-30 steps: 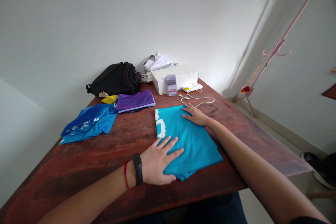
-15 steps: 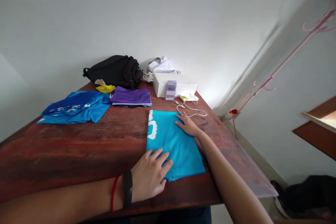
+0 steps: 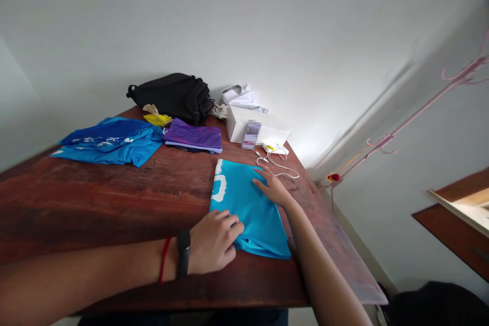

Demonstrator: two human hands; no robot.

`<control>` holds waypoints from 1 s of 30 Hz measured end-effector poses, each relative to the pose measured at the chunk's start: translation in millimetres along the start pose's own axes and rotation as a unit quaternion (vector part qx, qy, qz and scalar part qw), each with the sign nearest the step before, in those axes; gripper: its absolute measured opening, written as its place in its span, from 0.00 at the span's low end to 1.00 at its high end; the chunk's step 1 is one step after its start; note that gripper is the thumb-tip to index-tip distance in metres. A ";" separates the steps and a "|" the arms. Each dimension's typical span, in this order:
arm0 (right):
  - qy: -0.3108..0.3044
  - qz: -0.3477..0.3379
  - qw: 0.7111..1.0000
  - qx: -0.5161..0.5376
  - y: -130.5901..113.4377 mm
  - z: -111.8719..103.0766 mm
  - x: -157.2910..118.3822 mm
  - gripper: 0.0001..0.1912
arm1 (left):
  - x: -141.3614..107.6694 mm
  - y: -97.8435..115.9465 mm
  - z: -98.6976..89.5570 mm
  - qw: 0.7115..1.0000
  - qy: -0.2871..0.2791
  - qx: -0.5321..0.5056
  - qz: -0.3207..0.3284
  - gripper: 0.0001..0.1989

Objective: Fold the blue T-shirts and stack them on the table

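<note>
Since earlier, my left hand (image 3: 214, 241) has curled more over the turquoise cloth (image 3: 248, 198); I can't tell its grip. My right hand (image 3: 275, 187) presses it, open.

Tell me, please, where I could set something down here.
Bare tabletop lies between the blue shirt, purple stack, turquoise cloth and left forearm; a narrower patch lies right of the right forearm. The back is crowded by the backpack and white box.
</note>
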State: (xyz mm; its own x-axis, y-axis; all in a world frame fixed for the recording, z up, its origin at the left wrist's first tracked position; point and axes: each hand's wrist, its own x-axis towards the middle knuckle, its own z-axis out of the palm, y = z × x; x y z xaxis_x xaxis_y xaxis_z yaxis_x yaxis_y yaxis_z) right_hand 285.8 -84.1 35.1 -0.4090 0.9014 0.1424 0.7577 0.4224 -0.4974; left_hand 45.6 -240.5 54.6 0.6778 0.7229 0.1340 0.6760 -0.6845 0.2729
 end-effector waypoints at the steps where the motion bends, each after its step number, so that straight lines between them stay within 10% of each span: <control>1: -0.002 -0.015 1.000 0.018 -10.6 -6.9 -3.2 0.27 | 3.1 -3.8 -2.0 1.000 0.003 -0.024 -0.010 0.08; 11: -0.409 -0.052 0.911 0.024 -74.0 -50.5 -39.4 0.34 | 28.8 -37.8 -17.4 0.968 -0.046 -0.230 -0.091 0.06; 16: -0.391 -0.061 0.918 -0.025 -84.7 -45.9 -45.9 0.41 | 37.7 -50.6 -14.3 0.948 -0.084 -0.288 -0.103 0.07; 22: -0.326 -0.070 0.937 -0.102 -73.9 -33.2 -41.9 0.12 | 40.0 -58.7 -19.6 0.935 -0.121 -0.319 -0.098 0.12; 30: -0.327 -0.073 0.938 -0.089 -60.7 -30.1 -32.2 0.12 | 27.0 -51.0 -21.0 0.962 -0.034 -0.260 -0.069 0.47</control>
State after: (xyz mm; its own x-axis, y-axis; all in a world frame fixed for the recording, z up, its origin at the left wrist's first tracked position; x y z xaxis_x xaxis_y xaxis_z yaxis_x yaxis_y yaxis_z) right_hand 268.2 -135.9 86.5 -0.6948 0.6067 -0.3864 0.7191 0.5979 -0.3543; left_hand 23.4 -184.1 64.4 0.6213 0.7836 0.0046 0.5365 -0.4296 0.7264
